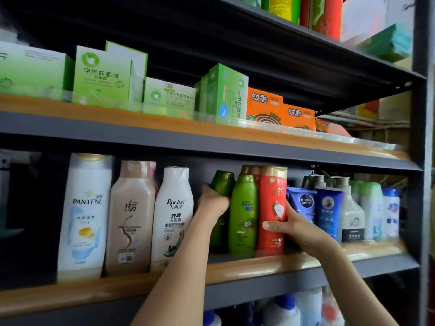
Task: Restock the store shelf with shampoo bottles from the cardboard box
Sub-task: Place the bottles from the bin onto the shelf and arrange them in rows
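My left hand (pixel 211 203) grips a dark green shampoo bottle (pixel 222 182) near its cap, on the middle shelf (pixel 247 267), just left of a lighter green bottle (pixel 243 215). My right hand (pixel 292 228) holds the lower part of a red shampoo bottle (pixel 271 196) with a gold cap, thumb across its front. Both bottles stand upright on the shelf. To the left stand a white Pantene bottle (pixel 84 212), a beige bottle (pixel 130 215) and a white Raclen bottle (pixel 173 215). The cardboard box is out of view.
Blue Nivea tubes (pixel 303 203) and pump bottles (pixel 350 212) crowd the shelf's right end. Green boxes (pixel 106 76) and orange mosquito-coil boxes (pixel 266 107) fill the shelf above. A dark gap lies left of the Pantene bottle. A grey upright post (pixel 423 161) bounds the right side.
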A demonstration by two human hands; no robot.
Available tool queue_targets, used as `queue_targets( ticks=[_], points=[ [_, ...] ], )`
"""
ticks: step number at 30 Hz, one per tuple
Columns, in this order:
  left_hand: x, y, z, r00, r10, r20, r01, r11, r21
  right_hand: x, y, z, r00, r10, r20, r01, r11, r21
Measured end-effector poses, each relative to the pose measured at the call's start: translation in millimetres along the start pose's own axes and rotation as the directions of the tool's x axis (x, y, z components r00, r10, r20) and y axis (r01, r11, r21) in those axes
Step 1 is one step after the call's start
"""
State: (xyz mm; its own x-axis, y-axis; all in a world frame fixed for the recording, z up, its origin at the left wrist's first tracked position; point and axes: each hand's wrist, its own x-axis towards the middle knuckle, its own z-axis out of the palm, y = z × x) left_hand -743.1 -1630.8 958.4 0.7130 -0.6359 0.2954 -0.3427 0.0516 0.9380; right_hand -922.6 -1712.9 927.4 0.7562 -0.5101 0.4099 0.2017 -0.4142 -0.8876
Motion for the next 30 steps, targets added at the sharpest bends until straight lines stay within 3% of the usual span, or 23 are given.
queue_targets(
  ticks=[8,14,20,30],
  points=[
    [-7.0,3.9,-0.1,0.997,-0.059,0.047,0.067,0.979,-0.192,3.9,5.4,-6.1,0.998,-0.006,0.068,0.004,1.000,0.030],
    [-6.6,6.7,4.5,0.985,-0.149,0.082,0.162,0.966,-0.200,8.6,0.2,-11.2,0.990,-0.013,0.139,-0.007,0.990,0.143],
    [-27.9,15.7,2.3,0.978,-0.087,0.188,0.133,0.959,-0.250,21.6,2.7,-7.5,0.977,0.008,0.215,-0.070,0.958,0.278],
    [-31.4,25.3,12.4,0.971,-0.113,0.209,0.188,0.905,-0.383,23.6,3.1,-9.9,0.957,0.025,0.288,-0.119,0.943,0.312]
  ],
)
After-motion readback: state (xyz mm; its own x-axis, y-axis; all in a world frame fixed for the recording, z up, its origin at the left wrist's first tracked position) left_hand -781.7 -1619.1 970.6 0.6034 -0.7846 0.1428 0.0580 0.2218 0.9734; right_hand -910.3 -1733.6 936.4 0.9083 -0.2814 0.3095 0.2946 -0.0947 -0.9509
